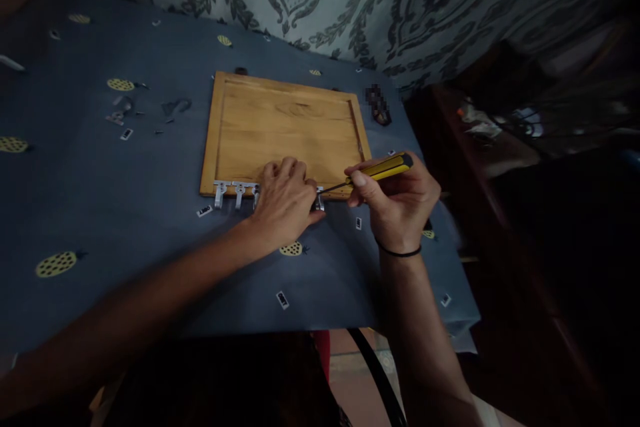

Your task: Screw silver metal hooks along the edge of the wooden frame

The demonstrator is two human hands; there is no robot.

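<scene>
A framed wooden board [290, 127] lies flat on the cloth-covered table. Along its near edge runs a row of silver metal hooks [240, 193], partly covered by my left hand [286, 197]. That hand's fingers bend over the board's near edge, and its thumb is beside the hook at the right end [321, 202]. My right hand [397, 197] is closed around a yellow and black screwdriver [383, 170]. The screwdriver shaft points left and down to that right-end hook, close to my left thumb. Whether its tip sits in a screw is too small to tell.
Loose hooks [176, 106] and several small screws [159, 132] lie left of the board. A dark, pixelated object [378, 105] rests to its right. Patterned curtain [320, 0] hangs behind the blue pineapple-print tablecloth [125, 213]. Dark furniture [480, 167] stands at right.
</scene>
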